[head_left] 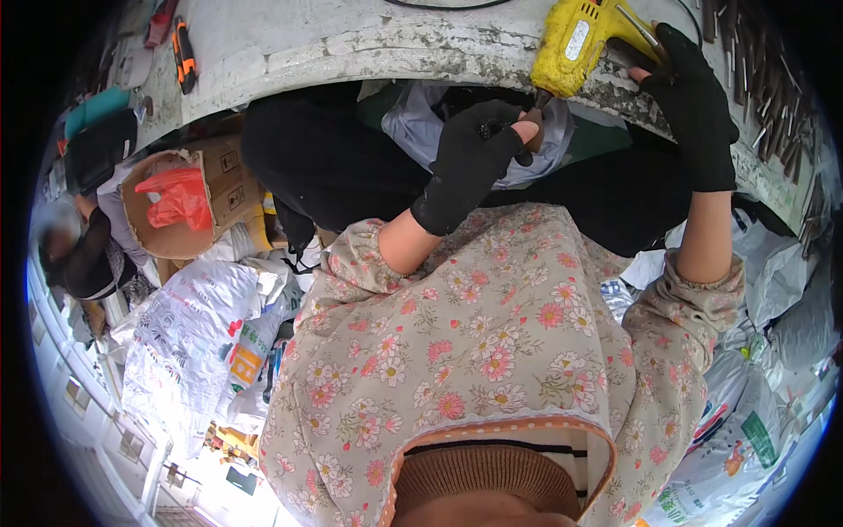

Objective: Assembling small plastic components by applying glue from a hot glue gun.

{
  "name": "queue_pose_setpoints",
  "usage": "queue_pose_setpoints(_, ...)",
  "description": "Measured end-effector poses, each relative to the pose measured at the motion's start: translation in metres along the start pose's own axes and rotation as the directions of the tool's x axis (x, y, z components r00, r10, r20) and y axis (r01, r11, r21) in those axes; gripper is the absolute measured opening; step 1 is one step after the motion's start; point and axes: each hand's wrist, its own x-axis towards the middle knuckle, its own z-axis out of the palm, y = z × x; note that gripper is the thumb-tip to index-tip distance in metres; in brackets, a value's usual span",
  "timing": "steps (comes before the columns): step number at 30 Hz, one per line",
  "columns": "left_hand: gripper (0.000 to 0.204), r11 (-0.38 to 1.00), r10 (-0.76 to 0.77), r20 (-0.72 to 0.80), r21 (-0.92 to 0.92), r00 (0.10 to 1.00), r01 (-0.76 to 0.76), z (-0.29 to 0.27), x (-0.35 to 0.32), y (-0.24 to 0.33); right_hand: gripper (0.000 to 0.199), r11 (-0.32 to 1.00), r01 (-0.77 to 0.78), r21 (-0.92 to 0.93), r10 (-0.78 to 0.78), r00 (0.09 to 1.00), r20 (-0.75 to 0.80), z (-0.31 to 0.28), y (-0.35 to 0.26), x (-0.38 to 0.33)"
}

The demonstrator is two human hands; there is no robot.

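one brown piece (536, 134) pinched in left fingers (525, 131), yellow glue gun (569, 48) gripped in right fingers (638, 75): work seemingly midway, amount left unclear.

The right hand (694, 110) grips a yellow glue gun (569, 46), the left hand (470, 162) a brown piece (535, 133).

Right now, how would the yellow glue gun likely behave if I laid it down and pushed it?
The yellow glue gun should feel stiff, as it looks like hard moulded plastic. It probably wouldn't roll far, since its handle juts out sideways. It may swivel rather than slide straight, given that lopsided shape.
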Motion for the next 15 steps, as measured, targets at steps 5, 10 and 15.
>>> queue_pose_setpoints(5, 0.021, 0.999, 0.034, -0.014, 0.035, 0.999, -0.033, -0.001, -0.003, -0.002, 0.060, 0.999, -0.022, 0.045, 0.022, 1.000, 0.002, 0.005, 0.010, 0.002)
queue_pose_setpoints(10, 0.025, 0.999, 0.005, -0.022, 0.044, 1.000, -0.004, -0.003, -0.009, 0.007, 0.052, 0.978, 0.177, 0.106, -0.158, 0.974, -0.165, 0.009, -0.021, -0.013)
queue_pose_setpoints(15, 0.036, 0.910, -0.206, -0.050, -0.376, 0.977, 0.173, -0.001, -0.007, 0.018, 0.041, 0.786, 0.064, 0.615, -0.159, 0.982, 0.100, -0.016, -0.072, -0.076)
